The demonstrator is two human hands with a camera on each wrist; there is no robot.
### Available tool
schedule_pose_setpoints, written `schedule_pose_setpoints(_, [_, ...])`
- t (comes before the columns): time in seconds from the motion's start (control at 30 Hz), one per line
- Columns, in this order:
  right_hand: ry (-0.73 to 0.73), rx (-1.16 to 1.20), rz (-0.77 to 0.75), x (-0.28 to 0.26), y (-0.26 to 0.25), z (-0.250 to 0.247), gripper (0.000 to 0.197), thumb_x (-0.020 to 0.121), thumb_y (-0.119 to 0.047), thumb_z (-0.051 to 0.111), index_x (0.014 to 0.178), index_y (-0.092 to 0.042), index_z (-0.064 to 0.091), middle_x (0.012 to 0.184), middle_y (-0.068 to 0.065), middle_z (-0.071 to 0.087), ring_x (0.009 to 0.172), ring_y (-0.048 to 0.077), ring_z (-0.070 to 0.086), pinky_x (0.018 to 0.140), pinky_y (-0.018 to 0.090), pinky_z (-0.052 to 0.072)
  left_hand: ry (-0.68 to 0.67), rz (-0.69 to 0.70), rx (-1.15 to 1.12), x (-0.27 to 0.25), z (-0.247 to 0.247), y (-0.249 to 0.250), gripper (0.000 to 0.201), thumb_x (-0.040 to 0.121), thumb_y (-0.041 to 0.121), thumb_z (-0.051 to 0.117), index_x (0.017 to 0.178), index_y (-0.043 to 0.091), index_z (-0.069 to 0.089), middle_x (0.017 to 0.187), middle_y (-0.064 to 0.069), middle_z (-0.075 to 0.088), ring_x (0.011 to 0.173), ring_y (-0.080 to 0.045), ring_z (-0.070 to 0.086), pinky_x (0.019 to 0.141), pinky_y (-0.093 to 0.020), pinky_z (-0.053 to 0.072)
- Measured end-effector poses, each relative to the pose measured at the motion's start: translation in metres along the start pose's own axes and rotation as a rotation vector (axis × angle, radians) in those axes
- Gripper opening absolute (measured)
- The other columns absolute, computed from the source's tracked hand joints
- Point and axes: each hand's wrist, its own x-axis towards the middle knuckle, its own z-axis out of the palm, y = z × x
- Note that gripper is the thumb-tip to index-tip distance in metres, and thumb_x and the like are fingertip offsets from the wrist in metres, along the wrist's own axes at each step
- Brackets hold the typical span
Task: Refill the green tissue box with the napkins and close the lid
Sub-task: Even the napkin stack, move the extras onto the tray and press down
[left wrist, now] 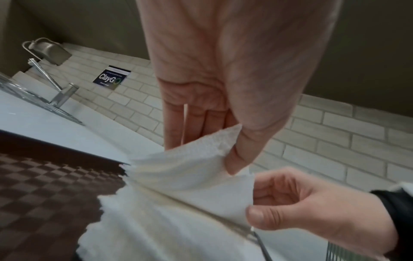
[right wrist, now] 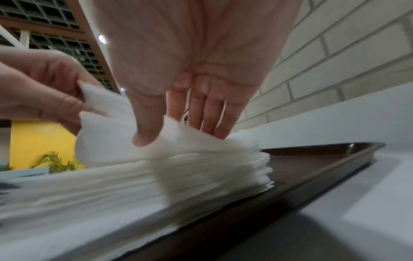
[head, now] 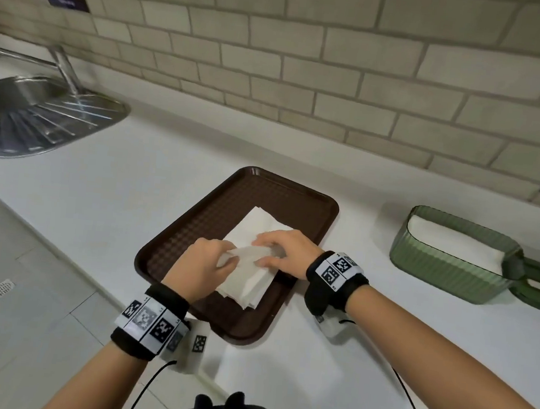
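Both hands' fingers pinching top napkins (head: 250, 258) off tray (head: 193, 230) — best lifted square, unfanned — then carried to green tissue box (head: 447, 264).

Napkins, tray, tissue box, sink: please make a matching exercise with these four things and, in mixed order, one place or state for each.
Things:
1. napkins
2. tray
3. green tissue box
4. sink

Places or states:
A. far left, set into the counter
B. open, white paper inside
C. brown, lying flat on the counter
D. stacked, top sheets pinched by the left hand and right hand

Pairs: 1-D, 2-C, 3-B, 4-A
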Motion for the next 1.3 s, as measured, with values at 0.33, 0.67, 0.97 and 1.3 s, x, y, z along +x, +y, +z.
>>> schedule_pose_setpoints(0.33, [0.412, 0.164, -0.117, -0.018, -0.020, -0.035, 0.014, 0.088, -0.033, 0.067, 0.083, -0.026, 0.057, 0.071, -0.013, 0.057, 0.069, 0.003, 0.052, 0.068, 0.023, 0.040, 0.274, 0.227, -0.287, 0.007, -0.047, 0.050, 0.026, 0.099, 0.041, 0.044, 0.097, 0.019, 0.059, 0.066, 0.002, 0.060, 0.058, -0.012, 0.057, 0.055, -0.026, 0.045])
schedule_pose_setpoints(0.67, [0.530, 0.242, -0.004, -0.122, -0.013, -0.114, 0.013, 0.083, -0.038, 0.073, 0.086, -0.030, 0.063, 0.073, -0.005, 0.067, 0.071, 0.010, 0.063, 0.069, 0.025, 0.047, 0.124, 0.279, -0.726, 0.027, -0.034, 0.120, 0.055, 0.072, 0.014, 0.084, 0.117, 0.021, 0.053, 0.103, 0.010, 0.069, 0.095, -0.007, 0.067, 0.079, -0.023, 0.054])
schedule_pose_setpoints(0.97, [0.617, 0.427, 0.471, -0.264, 0.068, -0.103, 0.070, 0.059, -0.026, 0.091, 0.117, -0.029, 0.052, 0.097, -0.008, 0.070, 0.080, 0.010, 0.070, 0.073, 0.029, 0.058, -0.389, -0.014, -1.289, 0.044, 0.058, 0.185, 0.050, 0.076, 0.000, 0.075, 0.123, 0.007, 0.059, 0.115, -0.006, 0.072, 0.109, -0.022, 0.067, 0.089, -0.033, 0.055])
schedule_pose_setpoints(1.3, [0.682, 0.492, 0.803, -0.347, 0.121, -0.035, 0.042, 0.073, -0.005, 0.081, 0.105, -0.024, 0.062, 0.052, -0.002, 0.059, 0.047, 0.016, 0.056, 0.059, 0.032, 0.056, -0.929, -0.469, -1.261, 0.042, 0.150, 0.196, 0.035, 0.104, 0.025, 0.040, 0.130, 0.007, 0.054, 0.113, -0.008, 0.071, 0.095, -0.021, 0.070, 0.071, -0.039, 0.059])
